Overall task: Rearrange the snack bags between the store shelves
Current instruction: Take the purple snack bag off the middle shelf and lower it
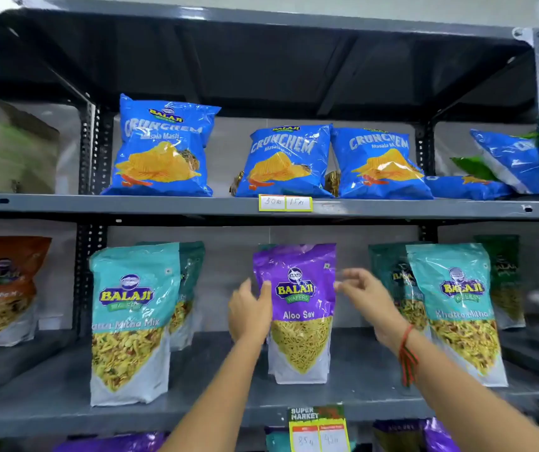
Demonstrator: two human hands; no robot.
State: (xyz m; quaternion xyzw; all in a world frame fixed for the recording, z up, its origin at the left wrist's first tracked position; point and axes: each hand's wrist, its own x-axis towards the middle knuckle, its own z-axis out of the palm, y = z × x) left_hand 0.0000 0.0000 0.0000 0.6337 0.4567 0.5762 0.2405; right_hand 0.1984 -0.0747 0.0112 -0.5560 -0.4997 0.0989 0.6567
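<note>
grey slotted-steel shelf unit, two tiers in view. upper shelf: three blue crunchem masala masti bags upright, one at left, two side by side at centre and right of centre; further blue bags lying tumbled at far right over a green pack; yellow-edged price tag on the shelf lip. lower shelf: purple aloo sev pouch standing upright at centre front, clear of its neighbours on both sides. left hand against the pouch's left edge, thumb lying on the purple face, grip spread rather than closed. right hand just beside the pouch's upper right edge, fingers spread and blurred; contact cannot be told. red thread band on the right wrist. teal khatta mitha mix pouch at left with a darker teal pouch behind it; a matching teal pouch at right, partly behind the right forearm, with another dark teal pouch behind it and a dark green pouch further back. orange pouch at far left, blurred. supermarket price label on the lower shelf lip; purple packs on the tier beneath.
</note>
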